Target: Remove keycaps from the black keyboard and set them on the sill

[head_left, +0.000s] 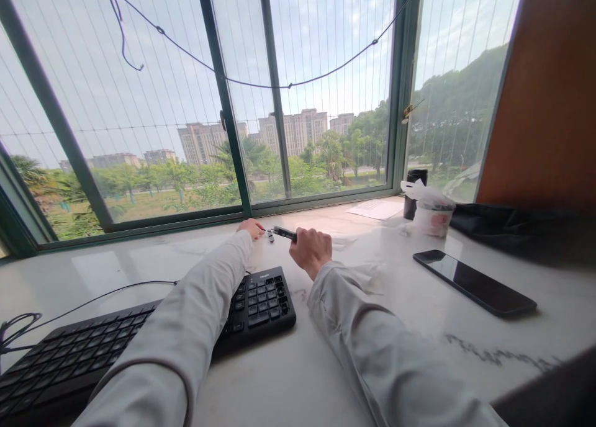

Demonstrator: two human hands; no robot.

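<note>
Both my arms in pale grey sleeves reach forward over a white marble sill (pixel 326 365) toward the window. My right hand (pixel 311 251) is closed round a slim dark stick-shaped object (pixel 284 233) whose tip points left. My left hand (pixel 252 228) rests on the sill just left of it, fingers curled, beside a tiny dark piece (pixel 270 235) that lies between the two hands. Whether the left fingers touch that piece is unclear.
A black wired keyboard (pixel 261 303) lies under my left forearm. A black phone (pixel 474 282) rests face up at the right. Behind it stand a white cup with plastic wrap (pixel 431 214), a dark cup (pixel 411 194), a paper sheet (pixel 375 209) and dark cloth (pixel 512 225).
</note>
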